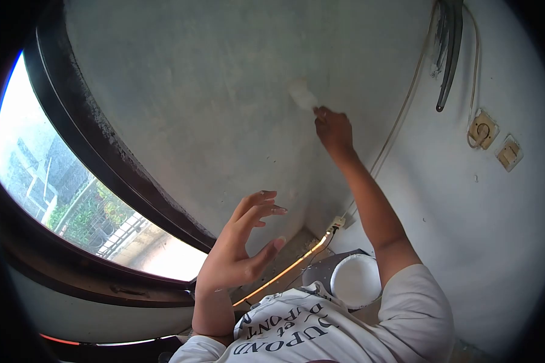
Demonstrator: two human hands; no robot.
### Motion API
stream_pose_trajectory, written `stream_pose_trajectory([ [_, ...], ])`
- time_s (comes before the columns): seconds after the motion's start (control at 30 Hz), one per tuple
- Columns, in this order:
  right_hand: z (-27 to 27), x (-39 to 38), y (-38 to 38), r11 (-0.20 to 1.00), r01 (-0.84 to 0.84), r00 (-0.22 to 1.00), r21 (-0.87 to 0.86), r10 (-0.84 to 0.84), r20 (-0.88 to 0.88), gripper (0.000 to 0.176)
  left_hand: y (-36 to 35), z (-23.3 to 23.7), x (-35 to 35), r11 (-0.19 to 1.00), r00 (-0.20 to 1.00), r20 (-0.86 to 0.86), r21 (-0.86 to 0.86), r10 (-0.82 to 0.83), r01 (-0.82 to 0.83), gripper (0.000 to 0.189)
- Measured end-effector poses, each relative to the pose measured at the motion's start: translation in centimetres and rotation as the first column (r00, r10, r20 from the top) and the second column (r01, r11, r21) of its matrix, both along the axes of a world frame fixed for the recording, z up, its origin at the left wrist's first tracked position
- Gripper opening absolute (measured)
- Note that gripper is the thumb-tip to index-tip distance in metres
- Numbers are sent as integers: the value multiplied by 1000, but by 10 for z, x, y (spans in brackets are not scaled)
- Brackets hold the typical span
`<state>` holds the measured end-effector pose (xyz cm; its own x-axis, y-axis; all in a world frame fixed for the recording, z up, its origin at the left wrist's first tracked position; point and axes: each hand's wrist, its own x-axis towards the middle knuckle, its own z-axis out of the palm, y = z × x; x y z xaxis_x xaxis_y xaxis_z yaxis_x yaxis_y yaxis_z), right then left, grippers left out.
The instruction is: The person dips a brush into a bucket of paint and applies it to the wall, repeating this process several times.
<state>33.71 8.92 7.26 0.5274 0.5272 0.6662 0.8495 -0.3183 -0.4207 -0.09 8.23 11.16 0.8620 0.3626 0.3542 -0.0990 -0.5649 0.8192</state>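
My right hand point(334, 130) is raised against the grey wall point(224, 78), its fingers closed round the handle of a paintbrush point(303, 94). The brush's whitish, flat head is blurred and points up and left at the wall, which is streaked with pale patches. Lower down, my left hand point(242, 236) is held in front of the wall with its fingers apart and slightly bent. It holds nothing, and pale specks show on the fingertips.
Below my right arm stands a round white tub point(356, 281). A lit strip point(297, 264) runs up to a power socket point(338, 224). To the left is a dark-framed window point(121, 157). The white right-hand wall carries a plugged outlet point(483, 129), a switch point(510, 152) and hanging cables point(415, 85).
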Motion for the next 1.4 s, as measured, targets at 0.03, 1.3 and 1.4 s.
stream_pose_trajectory([
  [0.03,-27,1,-2,1000,-20,1000,-5,20,0,17,2,-7,1,1000,1000,-9,-15,-11,11,49],
  [1.3,-309,5,-39,873,-15,958,-487,-127,-257,15,-17,-92,40,945,974,-135,-299,-181,134,37],
  [1.4,-290,9,-31,874,34,981,-485,-123,-153,18,-22,-92,44,950,966,-171,-277,-195,143,38],
])
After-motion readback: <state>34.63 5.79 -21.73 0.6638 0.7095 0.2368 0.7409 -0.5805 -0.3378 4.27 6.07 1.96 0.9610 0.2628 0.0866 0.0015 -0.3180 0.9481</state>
